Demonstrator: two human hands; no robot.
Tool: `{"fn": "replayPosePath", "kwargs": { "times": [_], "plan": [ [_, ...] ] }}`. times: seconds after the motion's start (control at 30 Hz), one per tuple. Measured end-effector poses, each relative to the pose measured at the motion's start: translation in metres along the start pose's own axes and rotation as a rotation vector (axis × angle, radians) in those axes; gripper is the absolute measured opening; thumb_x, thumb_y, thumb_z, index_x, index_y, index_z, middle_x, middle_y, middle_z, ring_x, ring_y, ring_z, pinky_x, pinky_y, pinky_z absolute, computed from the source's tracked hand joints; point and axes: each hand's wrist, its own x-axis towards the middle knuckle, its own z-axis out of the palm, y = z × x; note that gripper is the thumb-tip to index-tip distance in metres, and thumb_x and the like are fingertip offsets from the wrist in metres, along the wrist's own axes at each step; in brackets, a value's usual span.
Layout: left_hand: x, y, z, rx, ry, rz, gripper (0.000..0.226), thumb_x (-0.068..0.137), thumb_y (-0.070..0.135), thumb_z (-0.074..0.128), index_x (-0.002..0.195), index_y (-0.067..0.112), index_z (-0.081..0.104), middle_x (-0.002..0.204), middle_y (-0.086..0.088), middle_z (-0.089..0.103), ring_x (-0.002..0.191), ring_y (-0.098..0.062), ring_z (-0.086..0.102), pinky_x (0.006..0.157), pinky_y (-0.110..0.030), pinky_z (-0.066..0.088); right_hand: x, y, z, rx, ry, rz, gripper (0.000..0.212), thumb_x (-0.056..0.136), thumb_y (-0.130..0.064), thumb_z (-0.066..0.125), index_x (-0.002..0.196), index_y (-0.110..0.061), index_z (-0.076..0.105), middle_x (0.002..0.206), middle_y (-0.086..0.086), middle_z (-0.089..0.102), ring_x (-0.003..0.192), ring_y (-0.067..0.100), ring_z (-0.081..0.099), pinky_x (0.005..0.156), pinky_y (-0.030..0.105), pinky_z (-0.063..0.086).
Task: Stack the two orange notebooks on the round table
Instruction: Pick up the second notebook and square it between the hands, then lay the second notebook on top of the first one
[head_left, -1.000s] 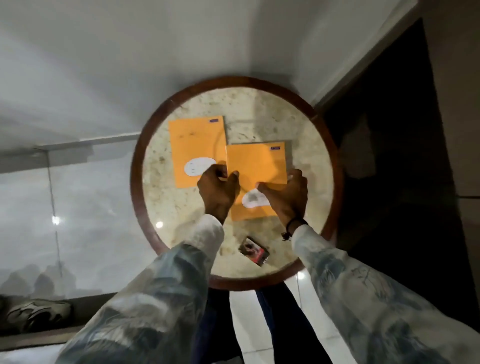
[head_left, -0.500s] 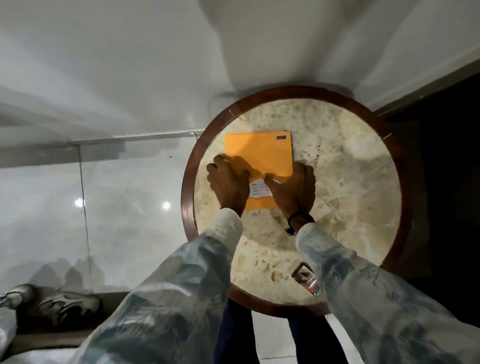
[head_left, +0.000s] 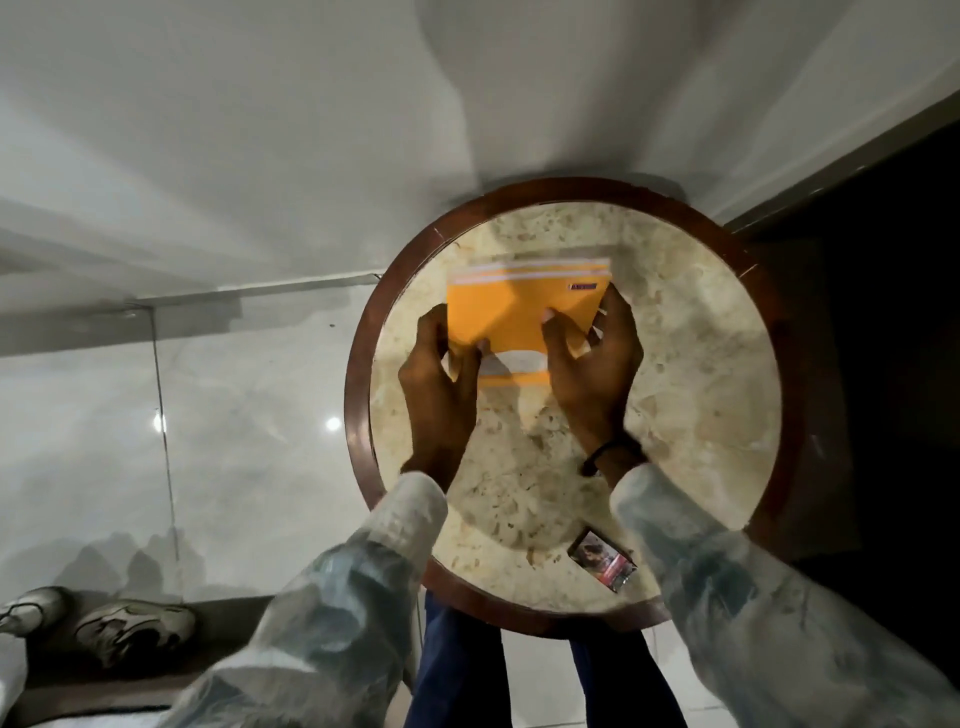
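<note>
The two orange notebooks (head_left: 514, 317) are together as one stack, tilted up with their far edge raised so the white page edges show at the top. They sit over the far left part of the round marble table (head_left: 691, 364). My left hand (head_left: 441, 384) grips the stack's left side and my right hand (head_left: 592, 364) grips its right side, thumbs on the top cover. A white label shows on the cover between my hands. The lower notebook is hidden under the upper one.
A small printed packet (head_left: 605, 564) lies near the table's front edge by my right sleeve. The table has a dark wooden rim (head_left: 358, 415). Shoes (head_left: 130, 626) rest on the floor at the left. A dark doorway is at the right.
A second ago the notebooks lay side by side, overlapping. They were then brought into one flat stack, and now both hands have tipped the stack up on the table.
</note>
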Motion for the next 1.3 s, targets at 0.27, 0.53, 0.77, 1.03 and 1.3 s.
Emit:
{"fn": "replayPosePath", "kwargs": {
  "times": [0.27, 0.53, 0.77, 1.03, 1.3],
  "plan": [
    [-0.032, 0.005, 0.011, 0.031, 0.101, -0.042, 0.028, 0.105, 0.023, 0.061, 0.129, 0.008, 0.056, 0.11, -0.002, 0.071, 0.094, -0.007, 0.067, 0.082, -0.023, 0.057, -0.034, 0.016, -0.02, -0.025, 0.018, -0.039, 0.045, 0.089, -0.014, 0.081, 0.127, 0.005, 0.066, 0.121, 0.019, 0.074, 0.112, 0.032, 0.072, 0.091, 0.051, 0.062],
    [-0.003, -0.014, 0.02, 0.171, 0.082, -0.348, 0.04, 0.094, 0.025, 0.073, 0.128, 0.005, 0.066, 0.125, -0.015, 0.065, 0.11, -0.032, 0.065, 0.099, -0.042, 0.056, 0.01, 0.012, 0.007, -0.368, -0.256, 0.215, 0.041, 0.084, -0.034, 0.078, 0.114, -0.007, 0.071, 0.126, 0.013, 0.064, 0.119, 0.036, 0.063, 0.093, 0.047, 0.056],
    [-0.006, -0.017, 0.034, 0.458, 0.056, -0.269, 0.058, 0.102, 0.032, 0.058, 0.154, 0.012, 0.043, 0.159, -0.015, 0.043, 0.144, -0.038, 0.045, 0.118, -0.045, 0.038, -0.002, 0.033, -0.012, -0.462, -0.285, 0.137, 0.034, 0.089, -0.026, 0.072, 0.115, -0.006, 0.067, 0.125, 0.016, 0.063, 0.112, 0.038, 0.065, 0.079, 0.041, 0.052],
    [-0.009, -0.031, 0.064, 0.903, -0.49, 0.23, 0.079, 0.101, 0.067, 0.021, 0.167, 0.023, 0.011, 0.175, -0.012, 0.005, 0.162, -0.04, 0.004, 0.127, -0.066, 0.007, -0.121, 0.09, -0.117, -0.855, -0.644, -0.206, 0.056, 0.086, -0.044, 0.067, 0.131, -0.012, 0.063, 0.129, 0.015, 0.067, 0.116, 0.038, 0.064, 0.087, 0.046, 0.057],
    [-0.002, -0.03, 0.066, 0.931, -0.493, 0.218, 0.08, 0.102, 0.068, 0.022, 0.166, 0.022, 0.012, 0.175, -0.014, 0.006, 0.162, -0.042, 0.005, 0.127, -0.067, 0.007, -0.133, 0.107, -0.117, -0.822, -0.687, -0.017, 0.057, 0.086, -0.026, 0.072, 0.14, -0.014, 0.056, 0.139, 0.015, 0.059, 0.125, 0.037, 0.058, 0.085, 0.05, 0.063]
  ]
}}
